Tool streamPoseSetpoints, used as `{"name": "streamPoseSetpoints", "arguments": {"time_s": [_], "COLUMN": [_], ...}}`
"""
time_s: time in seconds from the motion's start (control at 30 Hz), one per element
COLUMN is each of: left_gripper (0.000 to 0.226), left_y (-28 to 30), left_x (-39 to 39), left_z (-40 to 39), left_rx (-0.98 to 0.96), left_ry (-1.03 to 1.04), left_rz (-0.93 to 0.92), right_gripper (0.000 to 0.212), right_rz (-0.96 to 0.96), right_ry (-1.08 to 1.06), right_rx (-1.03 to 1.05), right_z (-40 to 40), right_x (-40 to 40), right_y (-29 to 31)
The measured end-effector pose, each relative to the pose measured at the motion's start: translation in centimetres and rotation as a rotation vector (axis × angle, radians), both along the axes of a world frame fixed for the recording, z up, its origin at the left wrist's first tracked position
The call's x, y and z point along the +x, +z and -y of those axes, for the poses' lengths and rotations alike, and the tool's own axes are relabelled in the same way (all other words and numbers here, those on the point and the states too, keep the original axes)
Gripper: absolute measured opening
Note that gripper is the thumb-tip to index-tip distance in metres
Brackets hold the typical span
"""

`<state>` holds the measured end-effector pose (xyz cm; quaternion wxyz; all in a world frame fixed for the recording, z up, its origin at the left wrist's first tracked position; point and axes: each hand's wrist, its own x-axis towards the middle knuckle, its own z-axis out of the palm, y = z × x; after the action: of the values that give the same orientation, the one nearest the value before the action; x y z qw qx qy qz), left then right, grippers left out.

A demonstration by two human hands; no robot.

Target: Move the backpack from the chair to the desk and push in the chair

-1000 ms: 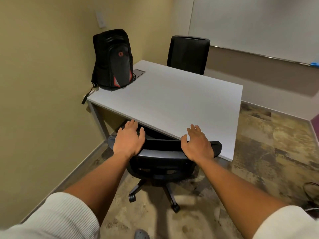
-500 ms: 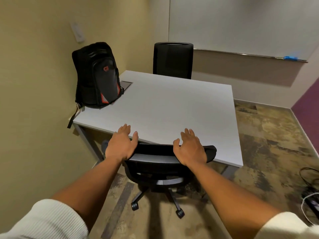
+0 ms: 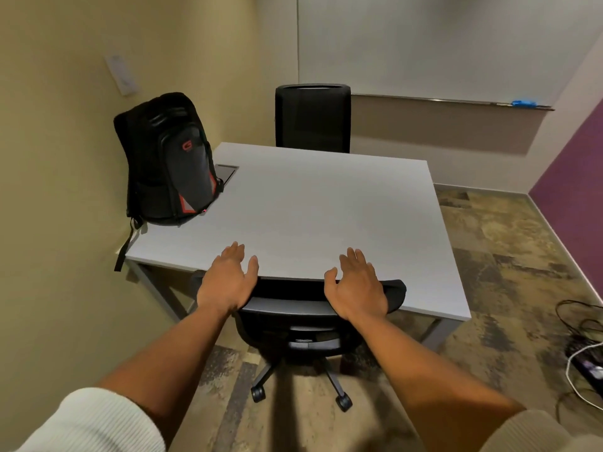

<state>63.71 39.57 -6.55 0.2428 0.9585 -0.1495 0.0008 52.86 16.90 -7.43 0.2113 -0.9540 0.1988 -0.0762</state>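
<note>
A black backpack (image 3: 169, 164) with red accents stands upright on the far left corner of the grey desk (image 3: 326, 216), and one strap hangs over the desk's edge. The black office chair (image 3: 293, 324) sits at the near edge, its backrest top touching the desk and its seat hidden underneath. My left hand (image 3: 226, 282) lies flat on the left end of the backrest top. My right hand (image 3: 357, 288) lies flat on the right end. The fingers of both hands are spread and reach out over the desk surface without curling around anything.
A second black chair (image 3: 313, 119) stands at the desk's far side below a whiteboard. The yellow wall runs close along the left. Cables and a power strip (image 3: 584, 363) lie on the carpet at the right, near the purple wall.
The chair has rolled forward under the desk with both hands on its backrest. My fingers now reach over the desk edge. My view has shifted right and squared up to the desk.
</note>
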Motion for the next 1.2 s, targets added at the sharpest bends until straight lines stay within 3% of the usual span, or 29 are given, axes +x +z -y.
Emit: {"name": "streamPoseSetpoints", "arguments": {"time_s": [0.27, 0.67, 1.03, 1.2], "left_gripper": [0.06, 0.059, 0.06, 0.056], "left_y": [0.1, 0.4, 0.4, 0.7], "left_x": [3.9, 8.4, 9.3, 9.0], "left_z": [-1.3, -2.3, -2.3, -2.2], "left_rx": [-0.004, 0.003, 0.004, 0.067], "left_ry": [-0.061, -0.154, -0.166, -0.21], "left_rz": [0.005, -0.005, -0.02, 0.064], "right_gripper": [0.07, 0.06, 0.058, 0.058], "right_rz": [0.012, 0.009, 0.007, 0.003], "right_ry": [-0.082, -0.169, -0.199, -0.172], "right_rx": [0.022, 0.05, 0.063, 0.0], "right_z": [-2.3, -4.4, -4.9, -4.8], "right_x": [2.4, 5.1, 5.4, 5.3], "right_y": [-0.1, 0.2, 0.7, 0.9]}}
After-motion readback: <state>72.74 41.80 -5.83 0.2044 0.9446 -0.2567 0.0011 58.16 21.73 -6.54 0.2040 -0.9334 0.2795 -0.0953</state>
